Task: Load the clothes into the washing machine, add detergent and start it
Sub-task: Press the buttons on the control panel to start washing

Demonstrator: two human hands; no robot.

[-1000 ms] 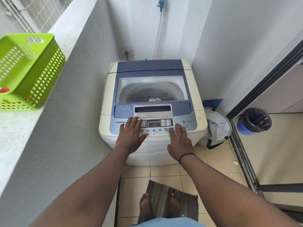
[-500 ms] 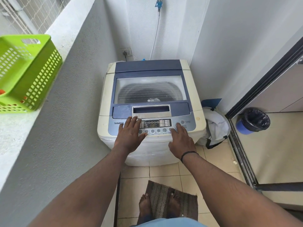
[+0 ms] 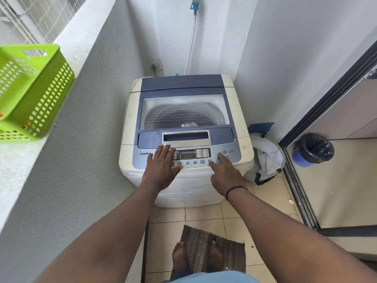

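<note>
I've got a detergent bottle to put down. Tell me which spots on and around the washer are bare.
Bare: the closed lid between the rear blue panel and the handle recess; the ledge right of the green basket; the floor tiles between washer and mat. Crowded: the control panel, under the left hand and right hand; the right gap holds a laundry bag.

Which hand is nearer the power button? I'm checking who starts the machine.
Right. The right hand has fingertips just below-left of the power button; the left hand rests across the panel's left side.
</note>
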